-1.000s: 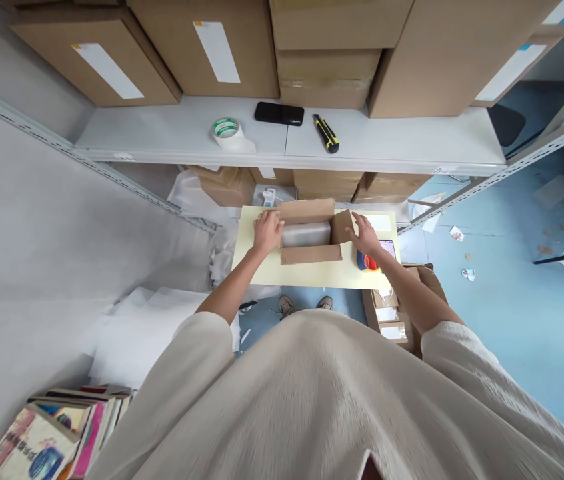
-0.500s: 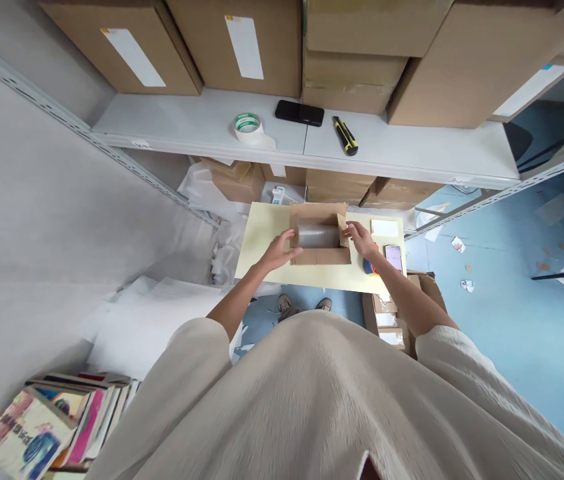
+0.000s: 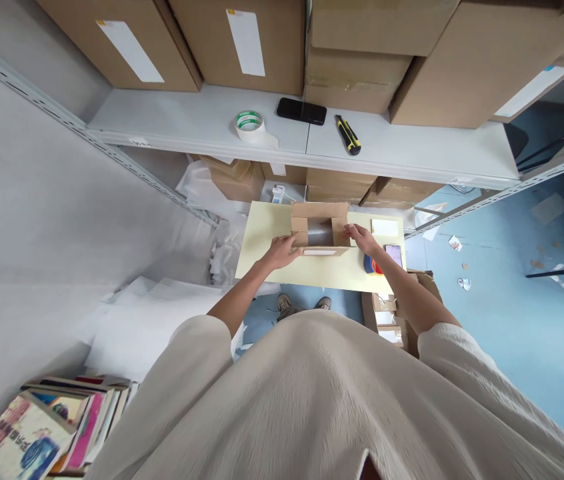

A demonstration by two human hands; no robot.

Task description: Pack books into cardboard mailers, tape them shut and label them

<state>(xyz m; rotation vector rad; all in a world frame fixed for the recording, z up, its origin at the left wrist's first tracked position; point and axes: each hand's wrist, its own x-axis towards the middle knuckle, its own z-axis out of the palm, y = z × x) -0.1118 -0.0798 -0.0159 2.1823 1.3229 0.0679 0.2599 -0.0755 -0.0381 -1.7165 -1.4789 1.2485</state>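
Observation:
A small cardboard box (image 3: 343, 251) sits on the pale yellow table with its top flaps apart. Inside it lies a wrapped, translucent grey bundle (image 3: 320, 235), partly covered by the flaps. My left hand (image 3: 281, 253) grips the box's left end, its thumb at the front corner. At the opposite end, my right hand (image 3: 361, 238) has its fingers closed on the right side flap. A blue and red tape roll (image 3: 371, 265) stands just below my right wrist.
The yellow table (image 3: 257, 240) also bears a white label pad (image 3: 385, 227) and a lit phone (image 3: 393, 253). On the shelf behind are masking tape (image 3: 249, 127), a black phone (image 3: 302, 111) and a utility knife (image 3: 347, 135). Books (image 3: 32, 433) are stacked at lower left.
Both side flaps have folded inward over the bundle under my hands. The front flap has swung down, showing a white label on the box front. My view has shifted slightly.

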